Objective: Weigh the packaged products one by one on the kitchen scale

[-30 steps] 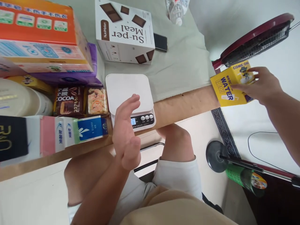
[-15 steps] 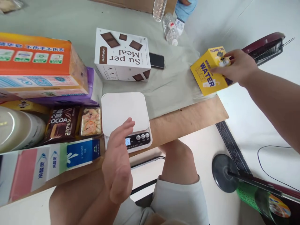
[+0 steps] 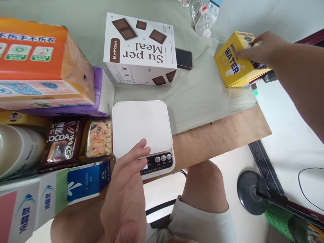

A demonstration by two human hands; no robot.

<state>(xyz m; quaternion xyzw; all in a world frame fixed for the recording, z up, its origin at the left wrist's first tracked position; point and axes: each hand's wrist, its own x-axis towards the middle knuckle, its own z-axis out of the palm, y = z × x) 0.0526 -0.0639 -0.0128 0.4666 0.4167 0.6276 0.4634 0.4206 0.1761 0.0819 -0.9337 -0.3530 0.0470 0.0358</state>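
I count two hands of mine: one left hand (image 3: 124, 199) at lower centre, one right hand (image 3: 269, 49) at upper right. There's one yellow box (image 3: 234, 65) at upper right, one white scale (image 3: 141, 126) mid-frame with three round buttons (image 3: 163, 157), one white box (image 3: 139, 49) at upper centre with five chocolate pictures (image 3: 124, 29), one phone (image 3: 186, 59) beside it, and, at left, one cocoa packet (image 3: 62, 143) and one tub (image 3: 19, 150).

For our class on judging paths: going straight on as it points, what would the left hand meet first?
Probably the square white digital scale; depth is unclear, so the left hand might pass above it.
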